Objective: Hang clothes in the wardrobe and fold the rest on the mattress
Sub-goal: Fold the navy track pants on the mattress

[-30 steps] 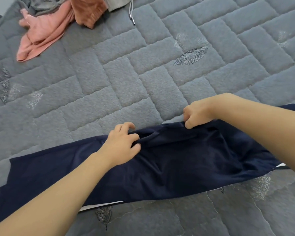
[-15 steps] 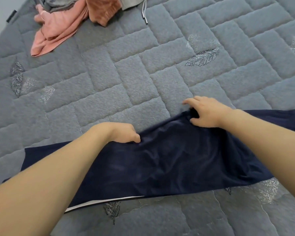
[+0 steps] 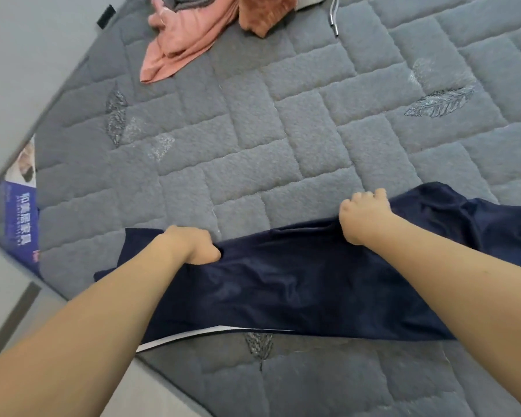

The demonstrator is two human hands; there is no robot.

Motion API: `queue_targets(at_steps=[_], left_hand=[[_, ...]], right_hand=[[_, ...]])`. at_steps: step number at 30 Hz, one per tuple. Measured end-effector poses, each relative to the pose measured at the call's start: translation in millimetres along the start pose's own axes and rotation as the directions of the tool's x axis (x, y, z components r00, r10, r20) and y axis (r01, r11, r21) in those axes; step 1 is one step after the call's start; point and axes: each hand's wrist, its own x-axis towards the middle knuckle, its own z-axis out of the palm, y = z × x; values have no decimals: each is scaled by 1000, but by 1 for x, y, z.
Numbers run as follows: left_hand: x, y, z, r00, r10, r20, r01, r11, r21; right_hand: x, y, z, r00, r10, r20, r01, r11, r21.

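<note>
Our left hand [image 3: 193, 245] and right hand [image 3: 363, 216] each grip the far edge of the navy trousers [image 3: 298, 284] lying across the mattress [image 3: 283, 130], well apart from the pink garment [image 3: 178, 52].

A blue label [image 3: 21, 219] on the left side wall of the mattress [image 3: 253, 121] carries a line of white Chinese characters, too blurred to read. A smaller line of lettering runs under them, also illegible. No other writing shows.
</note>
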Motion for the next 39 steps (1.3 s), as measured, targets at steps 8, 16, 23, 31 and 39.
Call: queue_targets(at_steps=[8, 16, 23, 31, 39], left_hand=[[-26, -126, 72, 944, -178, -279, 156, 983, -101], [-71, -183, 129, 950, -116, -289, -237, 334, -912], [-44, -206, 162, 956, -294, -9, 91, 325, -942], [-27, -176, 182, 789, -597, -147, 3, 243, -970], [-12, -178, 151, 743, -626, -238, -245, 77, -967]], right_hand=[[-13, -171, -50, 906, -347, -240, 415, 837, 356], [10, -283, -98, 926, -360, -109, 360, 766, 533], [26, -323, -110, 879, -477, 5, 472, 870, 141], [23, -324, -90, 851, -430, -302, 500, 838, 218], [56, -313, -110, 843, -295, -450, 462, 826, 324]])
